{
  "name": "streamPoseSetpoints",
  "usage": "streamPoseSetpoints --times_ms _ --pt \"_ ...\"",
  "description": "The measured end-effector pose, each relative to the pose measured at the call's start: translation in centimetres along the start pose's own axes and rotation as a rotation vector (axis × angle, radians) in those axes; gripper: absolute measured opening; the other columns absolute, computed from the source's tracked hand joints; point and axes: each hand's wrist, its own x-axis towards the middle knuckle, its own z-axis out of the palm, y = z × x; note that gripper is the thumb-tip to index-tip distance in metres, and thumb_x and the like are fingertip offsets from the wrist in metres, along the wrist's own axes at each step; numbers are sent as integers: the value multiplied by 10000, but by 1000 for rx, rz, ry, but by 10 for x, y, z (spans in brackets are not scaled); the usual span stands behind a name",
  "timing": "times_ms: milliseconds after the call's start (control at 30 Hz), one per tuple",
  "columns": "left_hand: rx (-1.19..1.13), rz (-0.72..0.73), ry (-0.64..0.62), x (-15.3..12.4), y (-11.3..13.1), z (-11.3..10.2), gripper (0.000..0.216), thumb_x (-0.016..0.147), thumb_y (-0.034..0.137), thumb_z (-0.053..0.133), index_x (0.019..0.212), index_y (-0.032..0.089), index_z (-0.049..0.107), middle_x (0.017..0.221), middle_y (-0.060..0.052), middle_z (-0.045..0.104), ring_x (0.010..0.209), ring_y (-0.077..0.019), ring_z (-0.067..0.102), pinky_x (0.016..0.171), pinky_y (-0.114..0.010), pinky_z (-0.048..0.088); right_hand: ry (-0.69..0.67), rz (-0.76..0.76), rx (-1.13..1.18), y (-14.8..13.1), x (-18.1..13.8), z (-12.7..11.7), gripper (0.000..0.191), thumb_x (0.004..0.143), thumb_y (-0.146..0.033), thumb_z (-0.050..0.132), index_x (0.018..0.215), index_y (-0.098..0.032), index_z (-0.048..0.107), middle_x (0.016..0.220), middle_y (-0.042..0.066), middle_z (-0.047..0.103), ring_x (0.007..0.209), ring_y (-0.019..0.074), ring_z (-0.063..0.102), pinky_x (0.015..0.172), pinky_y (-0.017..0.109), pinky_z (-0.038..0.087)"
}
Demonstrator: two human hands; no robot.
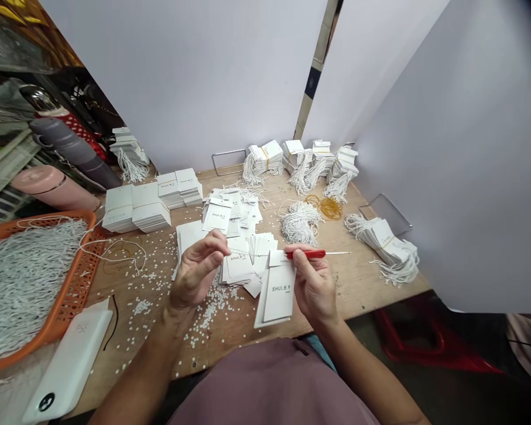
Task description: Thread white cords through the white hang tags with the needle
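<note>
My right hand (312, 283) is closed on a red-handled hook tool (310, 254) whose thin metal tip points right, and it also holds a small stack of white SHUI.B.Y tags (278, 294) that hang below it. My left hand (199, 268) is pinched at its fingertips on a thin white string (241, 252) that runs across towards the tags. Both hands hover over loose white tags (239, 262) spread on the wooden table (358, 277).
An orange basket (73, 289) of white strings sits at the left, with a white power bank (71, 366) in front. Stacked tags (135, 206) stand behind; strung bundles (318, 162) line the back and right (389, 242). A string heap (300, 221), rubber bands (330, 208) and tiny white bits (207, 313) lie about.
</note>
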Motion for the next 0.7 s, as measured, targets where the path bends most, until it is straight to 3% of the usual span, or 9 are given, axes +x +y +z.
streamPoseSetpoints --times_ms 100,167,267,367,467,533,700 --pt "213 40 -69 -4 4 7 244 866 457 679 756 270 791 716 -45 636 757 -215 540 924 -422 396 -15 -65 -57 -5 -4 1 133 855 -377 730 877 -254 777 898 27 706 843 169 612 827 317 503" --pt "425 86 -118 -6 5 17 250 830 497 712 867 271 812 853 -71 713 874 -260 577 1005 -463 344 -43 -124 -111 -7 -7 4 114 894 -340 692 907 -265 777 916 30 712 875 178 626 852 334 500" --pt "558 132 -45 -8 2 36 288 735 456 819 963 280 806 1072 -82 721 1032 -294 557 1014 -455 349 -103 -286 -250 -9 -14 8 135 927 -264 648 950 -278 780 948 45 730 956 216 650 913 396 496" --pt "483 126 78 -8 -4 48 69 821 330 764 815 269 797 1097 -71 728 1059 -267 578 1025 -432 366 -124 -495 -410 -15 -18 8 189 911 -186 652 987 -295 787 921 45 742 966 241 661 956 458 491" --pt "382 76 102 -8 -7 48 133 854 299 727 741 246 773 1014 -74 750 1023 -260 616 996 -419 413 -125 -633 -513 -22 -20 4 241 901 -150 651 1023 -308 784 896 37 746 926 243 673 958 499 505" --pt "330 18 64 -8 -6 46 183 862 338 718 722 228 761 1007 -86 758 1028 -267 626 998 -422 423 -138 -662 -542 -24 -20 1 246 899 -150 650 1031 -309 782 884 35 748 903 245 678 950 516 517" --pt "249 -44 -48 -10 -2 48 254 853 460 713 817 213 762 1239 -116 695 1202 -302 570 1078 -459 377 -139 -598 -531 -18 -19 3 245 913 -154 635 1028 -312 782 904 43 751 938 250 679 924 486 524"
